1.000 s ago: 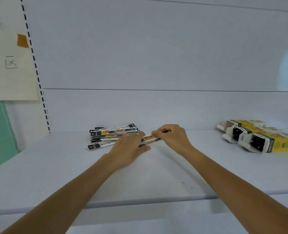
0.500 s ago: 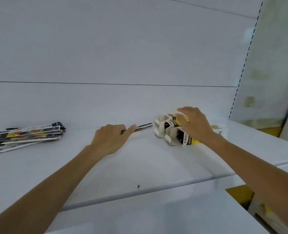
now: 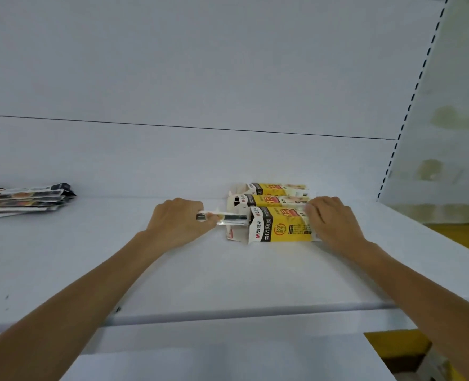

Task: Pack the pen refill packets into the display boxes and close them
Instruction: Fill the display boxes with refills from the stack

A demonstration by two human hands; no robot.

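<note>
Whereas half a second before the left hand [image 3: 181, 224] had held the refill packet [image 3: 229, 217] just short of the boxes, by this moment it had brought the packet's far tip to the open mouth of the nearest display box [image 3: 280, 228], right of the frame's centre. The fingers were curled round the packet's near end, pinching it level and in line with the box.

The right hand [image 3: 335, 221] had slid from the top of the boxes to the nearest one's right end. Its fingers lay over that end as if bracing it, but they were blurred, so I could not tell whether they clasped the box or only pressed on it.

To my eye this meant loading had begun, with one packet going in and closing not yet started.

The nearest box lay on its side on the white shelf [image 3: 227, 276], yellow with a black band at its left end, and its white flaps [image 3: 234, 233] were folded out towards the left. The other two display boxes [image 3: 271, 200] lay close behind it, just above it in the frame, also with their left ends open. The stack of packets [image 3: 24, 200] waited at the far left edge, well apart from the boxes.
</note>
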